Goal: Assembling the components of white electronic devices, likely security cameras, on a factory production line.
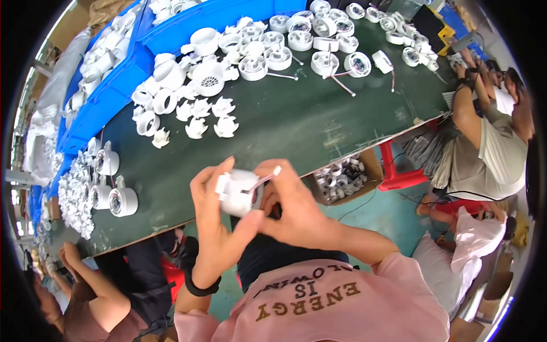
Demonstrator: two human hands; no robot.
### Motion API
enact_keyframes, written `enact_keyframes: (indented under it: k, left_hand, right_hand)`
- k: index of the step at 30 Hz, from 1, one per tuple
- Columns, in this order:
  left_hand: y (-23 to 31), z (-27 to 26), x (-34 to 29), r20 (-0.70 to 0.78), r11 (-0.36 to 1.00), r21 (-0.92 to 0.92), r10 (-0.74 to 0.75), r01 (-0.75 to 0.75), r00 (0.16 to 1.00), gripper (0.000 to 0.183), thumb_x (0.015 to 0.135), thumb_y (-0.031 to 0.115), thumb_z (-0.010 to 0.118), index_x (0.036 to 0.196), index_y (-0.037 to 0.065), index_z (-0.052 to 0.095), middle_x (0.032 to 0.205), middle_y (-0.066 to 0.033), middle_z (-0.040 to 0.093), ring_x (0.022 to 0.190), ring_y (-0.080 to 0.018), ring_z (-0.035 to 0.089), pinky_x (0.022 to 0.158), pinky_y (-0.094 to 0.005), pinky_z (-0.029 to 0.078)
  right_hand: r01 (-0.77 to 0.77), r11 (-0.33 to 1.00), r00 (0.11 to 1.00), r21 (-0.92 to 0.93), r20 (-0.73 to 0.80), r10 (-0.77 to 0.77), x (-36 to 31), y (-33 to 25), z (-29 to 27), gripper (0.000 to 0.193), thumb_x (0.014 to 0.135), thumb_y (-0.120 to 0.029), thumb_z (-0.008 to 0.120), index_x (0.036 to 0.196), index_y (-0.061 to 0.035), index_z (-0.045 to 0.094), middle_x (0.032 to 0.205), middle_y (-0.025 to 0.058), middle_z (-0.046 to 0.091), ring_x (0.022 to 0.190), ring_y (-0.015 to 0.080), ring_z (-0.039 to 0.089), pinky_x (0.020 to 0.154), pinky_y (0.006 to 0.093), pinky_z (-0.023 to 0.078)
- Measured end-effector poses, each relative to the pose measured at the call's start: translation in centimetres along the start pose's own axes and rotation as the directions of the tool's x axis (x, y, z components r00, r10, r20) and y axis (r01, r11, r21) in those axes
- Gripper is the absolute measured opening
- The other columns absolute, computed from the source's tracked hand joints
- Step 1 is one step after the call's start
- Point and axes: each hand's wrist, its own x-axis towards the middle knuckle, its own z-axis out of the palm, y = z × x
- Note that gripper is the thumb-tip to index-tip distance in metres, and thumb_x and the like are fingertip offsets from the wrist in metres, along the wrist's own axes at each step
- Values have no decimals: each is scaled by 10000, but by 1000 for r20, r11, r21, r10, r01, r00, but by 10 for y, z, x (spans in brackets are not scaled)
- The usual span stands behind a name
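Head view: we see the left hand and right hand holding a smooth, rounded white plastic housing; far left, finned white impellers dot the scuffed green tabletop.

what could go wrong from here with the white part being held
The white housing, held between the left hand and right hand, might slip; it appears near the front edge of the green table, so it could fall to the floor.

Its thin wire sticks out beside the right hand's fingers and could get snagged or tugged.
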Motion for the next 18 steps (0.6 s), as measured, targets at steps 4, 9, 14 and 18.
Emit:
enact_keyframes:
  k: [4,9,14,18]
  left_hand:
    - [-23,-17,8,-63,906,-333,-296,260,953,397,884,148,625,1232,15,487,1036,-32,530,918,-90,501,792,-241,440]
    - [-63,-104,3,-235,836,-347,-516,425,823,444,948,353,497,1259,39,450,921,-65,623,771,-205,687,504,-214,449]
    - [-90,-154,-1,-291,839,60,-504,541,813,466,948,429,516,1233,70,598,917,27,604,711,-32,514,544,-175,382]
    - [-119,-179,-8,-384,870,300,-264,390,885,362,920,248,608,1150,-31,605,938,-83,619,845,-168,554,787,-291,431]
  right_hand:
    - [249,938,962,-240,169,-213,25,-10,-35,538,730,-46,752,1206,-44,501,1206,151,473,892,258,591,745,357,517]
    - [220,178,934,-959,155,-320,108,36,-140,559,706,45,609,1242,-91,535,1235,150,539,1170,350,466,943,441,404]
    - [282,-104,958,-954,286,-26,148,53,-183,625,673,66,628,1264,-118,536,1261,101,526,1164,280,483,898,424,376]
    - [353,-76,934,-932,347,81,154,41,-189,549,704,-18,694,1226,-118,557,1044,103,544,1040,267,526,864,391,352]
